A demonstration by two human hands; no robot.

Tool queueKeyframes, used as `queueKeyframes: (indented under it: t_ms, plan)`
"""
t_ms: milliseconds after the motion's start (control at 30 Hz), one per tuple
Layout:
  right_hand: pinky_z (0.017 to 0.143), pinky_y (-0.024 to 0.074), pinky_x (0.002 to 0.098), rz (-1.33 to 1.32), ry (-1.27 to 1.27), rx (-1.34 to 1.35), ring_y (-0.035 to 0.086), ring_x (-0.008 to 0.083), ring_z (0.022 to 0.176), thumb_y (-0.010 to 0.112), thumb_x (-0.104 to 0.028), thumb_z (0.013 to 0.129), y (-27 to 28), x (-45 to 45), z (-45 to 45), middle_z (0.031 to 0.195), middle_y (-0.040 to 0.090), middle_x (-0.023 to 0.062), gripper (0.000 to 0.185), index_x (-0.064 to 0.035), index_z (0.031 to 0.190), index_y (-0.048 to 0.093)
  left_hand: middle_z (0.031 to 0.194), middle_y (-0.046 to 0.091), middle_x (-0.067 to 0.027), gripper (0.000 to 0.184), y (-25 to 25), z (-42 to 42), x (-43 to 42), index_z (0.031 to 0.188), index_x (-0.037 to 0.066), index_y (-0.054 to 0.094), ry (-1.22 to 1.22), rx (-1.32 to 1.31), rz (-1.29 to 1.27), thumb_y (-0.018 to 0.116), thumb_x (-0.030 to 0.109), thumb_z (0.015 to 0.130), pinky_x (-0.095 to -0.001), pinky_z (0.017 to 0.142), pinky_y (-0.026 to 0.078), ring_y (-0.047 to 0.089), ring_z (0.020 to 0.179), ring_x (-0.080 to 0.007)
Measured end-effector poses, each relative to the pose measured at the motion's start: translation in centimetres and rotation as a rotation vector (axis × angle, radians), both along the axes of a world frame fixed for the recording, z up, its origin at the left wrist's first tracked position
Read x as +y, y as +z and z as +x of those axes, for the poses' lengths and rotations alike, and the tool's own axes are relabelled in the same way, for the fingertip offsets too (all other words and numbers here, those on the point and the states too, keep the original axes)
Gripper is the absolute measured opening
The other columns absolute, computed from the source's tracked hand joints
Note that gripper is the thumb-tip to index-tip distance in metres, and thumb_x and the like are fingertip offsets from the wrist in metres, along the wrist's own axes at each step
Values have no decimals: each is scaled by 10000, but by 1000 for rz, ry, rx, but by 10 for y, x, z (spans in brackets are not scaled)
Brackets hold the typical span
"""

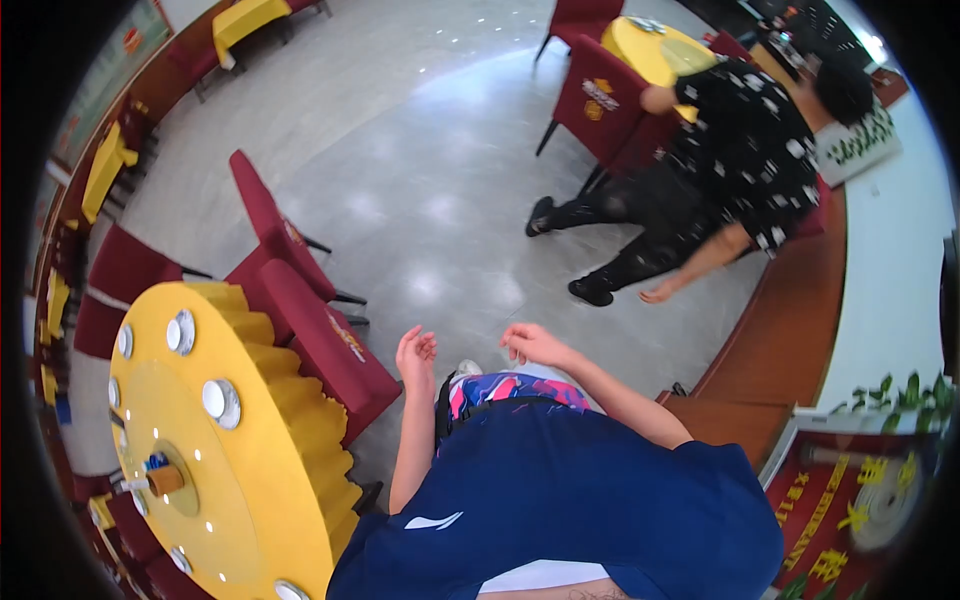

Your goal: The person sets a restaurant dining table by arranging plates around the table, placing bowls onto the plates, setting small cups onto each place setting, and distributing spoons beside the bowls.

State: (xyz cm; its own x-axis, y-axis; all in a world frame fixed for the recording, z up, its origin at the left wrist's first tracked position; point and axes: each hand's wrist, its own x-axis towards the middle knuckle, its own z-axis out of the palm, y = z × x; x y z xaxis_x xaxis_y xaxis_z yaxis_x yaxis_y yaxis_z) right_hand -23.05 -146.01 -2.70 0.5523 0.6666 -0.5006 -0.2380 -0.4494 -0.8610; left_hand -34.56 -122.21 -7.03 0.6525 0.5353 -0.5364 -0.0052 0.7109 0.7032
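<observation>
While above grey floor (430,230), left hand (417,352) near a red chair (335,350), right hand (535,345) apart, both loosely curled.

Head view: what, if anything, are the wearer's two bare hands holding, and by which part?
Nothing visible is held: the bare left hand and bare right hand look empty.

Yellow tablecloth (270,500), maroon chair (318,342), navy shirt (560,480), white-patched black top (742,140)

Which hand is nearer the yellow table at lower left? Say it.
Left: the left hand is right of the table, past a maroon chair; the right hand is farther right.
</observation>
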Motion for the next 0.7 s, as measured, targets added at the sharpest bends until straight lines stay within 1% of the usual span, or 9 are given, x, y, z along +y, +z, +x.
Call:
queueKeyframes:
  t_ms: [67, 133, 233, 333, 400, 467, 533, 600, 700]
  plan:
    - [537, 459, 257, 32, 37, 10, 565, 105, 573, 502, -230, 936, 8, 24, 25, 718, 617, 36, 230, -38, 989, 618, 909, 661, -89, 252, 0, 11, 15, 1153, 37, 558, -23, 2, -16, 465, 131, 938, -258, 691, 481, 612, 776, -132]
    - [543, 457, 252, 38, -46, 37, 567, 103, 592, 504, -236, 945, 21, 52, 51, 726, 617, 31, 229, -43, 986, 620, 912, 661, -90, 252, 9, 19, 30, 1150, 39, 560, 35, 40, -6, 462, 134, 938, -259, 692, 482, 613, 783, -130]
    - [548, 459, 255, 84, -12, 111, 563, 104, 590, 500, -228, 954, 8, 101, 103, 729, 616, 33, 223, -42, 990, 618, 934, 644, -85, 266, 13, 44, 60, 1175, 40, 540, 102, 69, 23, 466, 130, 935, -268, 723, 474, 597, 814, -141]
    - [546, 453, 247, 67, 179, 48, 561, 96, 591, 501, -213, 957, 4, 137, 142, 730, 616, 38, 209, -40, 990, 613, 928, 642, -83, 260, 10, 65, 87, 1170, 43, 542, 219, 76, 33, 465, 140, 941, -277, 730, 472, 595, 804, -144]
    - [541, 443, 234, 82, 253, 66, 555, 91, 581, 493, -194, 962, -6, 154, 173, 725, 614, 34, 197, -39, 985, 610, 931, 639, -84, 265, 6, 88, 104, 1170, 45, 542, 226, 53, -17, 475, 164, 943, -287, 735, 471, 591, 800, -146]
    - [534, 428, 224, 119, 227, 119, 546, 88, 576, 489, -180, 964, -21, 172, 215, 720, 608, 31, 183, -42, 987, 607, 930, 643, -74, 273, -3, 116, 124, 1179, 65, 543, 332, 19, -105, 507, 176, 932, -292, 727, 470, 590, 797, -145]
    - [525, 414, 220, 84, 300, 165, 539, 83, 575, 473, -181, 973, -30, 191, 258, 718, 603, 29, 190, -45, 999, 602, 923, 644, -57, 280, -3, 144, 140, 1184, 90, 545, 444, -137, -337, 535, 173, 916, -293, 724, 469, 589, 794, -146]
    - [517, 398, 212, 109, 258, 125, 538, 76, 577, 468, -200, 980, -29, 207, 302, 719, 604, 24, 199, -51, 1006, 599, 912, 644, -44, 275, 10, 170, 143, 1179, 107, 548, 551, -132, -344, 545, 163, 910, -298, 721, 469, 588, 784, -148]
    - [510, 400, 209, 114, 231, 198, 552, 78, 576, 468, -200, 976, -18, 237, 373, 736, 620, 25, 196, -67, 1001, 609, 896, 641, -47, 255, 36, 229, 164, 1165, 109, 551, 589, -187, -257, 529, 144, 914, -316, 716, 465, 584, 782, -150]
